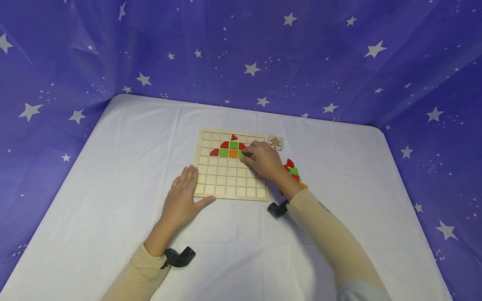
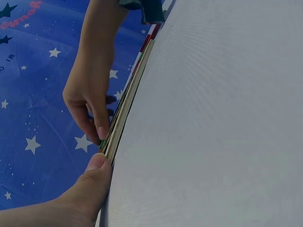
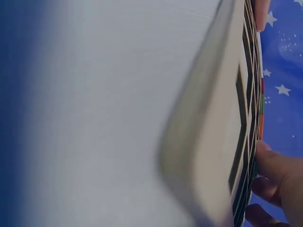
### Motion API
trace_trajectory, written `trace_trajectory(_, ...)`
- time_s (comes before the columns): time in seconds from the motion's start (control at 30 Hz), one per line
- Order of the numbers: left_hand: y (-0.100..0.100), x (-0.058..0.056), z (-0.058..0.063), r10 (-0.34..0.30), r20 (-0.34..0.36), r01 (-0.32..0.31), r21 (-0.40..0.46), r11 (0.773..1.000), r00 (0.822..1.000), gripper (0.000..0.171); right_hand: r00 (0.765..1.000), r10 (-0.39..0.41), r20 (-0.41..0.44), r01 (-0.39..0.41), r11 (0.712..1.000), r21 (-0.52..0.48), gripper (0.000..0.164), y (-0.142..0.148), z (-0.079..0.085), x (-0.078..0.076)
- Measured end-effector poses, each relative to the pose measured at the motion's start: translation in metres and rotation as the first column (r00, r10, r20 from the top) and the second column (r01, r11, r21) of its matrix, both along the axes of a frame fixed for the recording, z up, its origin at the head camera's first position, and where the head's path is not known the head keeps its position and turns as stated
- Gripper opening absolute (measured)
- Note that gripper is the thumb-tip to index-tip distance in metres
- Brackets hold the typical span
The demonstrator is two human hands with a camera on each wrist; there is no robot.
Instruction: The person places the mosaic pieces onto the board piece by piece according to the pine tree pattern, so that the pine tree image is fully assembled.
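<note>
A wooden grid board (image 1: 231,198) lies flat on the white table. My left hand (image 1: 181,200) steadies its near left corner, fingers straight along the left edge and thumb along the near edge. Over the board, my right hand (image 1: 263,158) pinches a green tile (image 1: 241,154) between thumb and index finger, in the third row. Left of it in that row are an orange square (image 1: 233,153), a green square (image 1: 224,153) and a red quarter-round tile (image 1: 214,153). Above sit another green square (image 1: 234,145) between red rounded tiles, topped by a red triangle (image 1: 234,137).
A small pattern card (image 1: 278,144) with a tree-like figure lies at the board's far right corner. Loose red, green and orange tiles (image 1: 293,172) are heaped right of the board, partly behind my right forearm. A starry blue curtain (image 1: 226,50) surrounds the table.
</note>
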State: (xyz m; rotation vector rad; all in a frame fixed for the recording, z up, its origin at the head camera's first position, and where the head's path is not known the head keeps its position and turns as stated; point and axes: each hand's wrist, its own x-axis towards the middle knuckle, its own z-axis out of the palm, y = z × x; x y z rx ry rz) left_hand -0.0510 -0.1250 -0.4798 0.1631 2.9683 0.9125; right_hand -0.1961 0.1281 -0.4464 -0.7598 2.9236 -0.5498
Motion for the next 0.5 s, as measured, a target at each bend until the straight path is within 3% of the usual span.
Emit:
trace_trajectory(0.27, 0.0, 0.001, 0.001, 0.004, -0.002, -0.004, -0.005, 1.0, 1.0, 0.108, 0.995, 0.05, -0.085, -0.046, 0.998, 0.045, 0.047, 0.023, 0.003, 0.016)
trace_trajectory(0.5, 0.002, 0.001, 0.0, 0.002, -0.006, -0.002, 0.0, 1.0, 1.0, 0.108, 0.997, -0.034, -0.073, 0.038, 0.998, 0.054, 0.042, 0.045, 0.007, 0.021)
